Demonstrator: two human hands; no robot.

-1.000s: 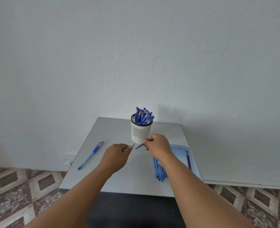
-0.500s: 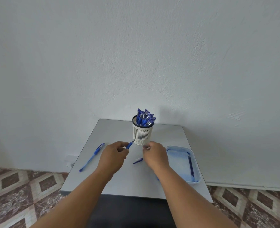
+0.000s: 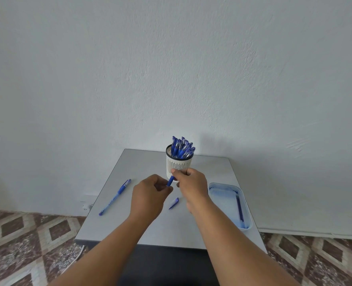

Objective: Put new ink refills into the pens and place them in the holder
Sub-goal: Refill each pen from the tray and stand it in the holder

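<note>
Pen barrel [image 3: 170,181]: held between both hands, just in front of the holder, above the desk [image 3: 150,228].
Left hand [image 3: 148,198]: fingers curled, the barrel's lower end pinched.
Right hand [image 3: 191,185]: fingers curled, the upper end gripped; whether a refill is held as well cannot be told.
Loose cap [image 3: 174,203]: laid on the desk between the forearms.
Tray [image 3: 245,211]: set at the right, one refill [image 3: 239,207] seen inside.
Spare pen [image 3: 115,197]: laid at the left, well apart.
Holder [image 3: 178,165]: packed with capped pens.
Risk: the holder may be tipped by the right hand's knuckles, held just beside it; the cap may be swept off by a forearm.
</note>
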